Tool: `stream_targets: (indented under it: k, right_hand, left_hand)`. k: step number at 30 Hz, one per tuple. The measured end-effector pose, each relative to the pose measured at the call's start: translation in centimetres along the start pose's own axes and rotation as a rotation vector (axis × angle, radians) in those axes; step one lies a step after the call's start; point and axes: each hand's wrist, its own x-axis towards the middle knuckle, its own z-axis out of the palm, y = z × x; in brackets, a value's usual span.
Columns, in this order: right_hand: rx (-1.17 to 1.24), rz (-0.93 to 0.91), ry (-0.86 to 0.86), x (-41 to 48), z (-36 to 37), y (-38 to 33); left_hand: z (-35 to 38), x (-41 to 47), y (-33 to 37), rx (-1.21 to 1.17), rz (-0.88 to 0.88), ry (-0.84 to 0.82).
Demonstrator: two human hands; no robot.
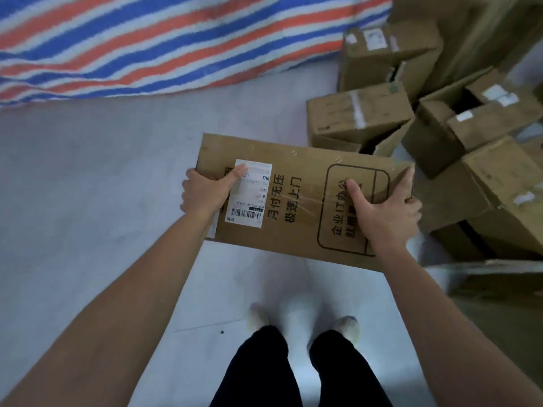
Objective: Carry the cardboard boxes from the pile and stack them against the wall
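Note:
I hold a flat brown cardboard box [296, 201] in front of me, above the floor, with printed black characters and a white shipping label on its top. My left hand [205, 190] grips its left end, thumb on the label and fingers curled under the edge. My right hand [385, 212] grips the right end, thumb on top and fingers wrapped over the far corner. The pile of cardboard boxes [440, 113] lies jumbled to the right, several of them taped and tilted against each other.
A red, white and blue striped tarp [164, 39] covers the floor at the back. Pale grey floor [88, 186] spreads to the left and under me. My legs in black trousers and light shoes [299, 356] stand below the box. Another carton edge [493, 283] lies at lower right.

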Motion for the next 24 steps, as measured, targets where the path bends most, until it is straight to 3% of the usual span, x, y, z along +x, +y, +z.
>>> stream_targets:
  k: [5, 12, 18, 24]
  right_hand:
    - [-0.057, -0.319, -0.063, -9.1, 2.5, -13.3]
    - [0.070, -0.771, -0.225, -29.7, 11.4, -28.8]
    - [0.134, -0.968, -0.309, -47.1, 20.7, -38.3]
    - [0.206, -1.092, -0.398, -57.0, 29.0, -46.9]
  left_hand:
    - [-15.6, -0.7, -8.1, -0.158, -0.105, 0.245]
    - [-37.5, -2.1, -25.9, -0.398, -0.178, 0.612]
    - [-52.7, -2.5, -39.8, -0.539, -0.204, 0.827]
    - [-62.6, 1.1, -47.1, -0.571, -0.250, 1.008]
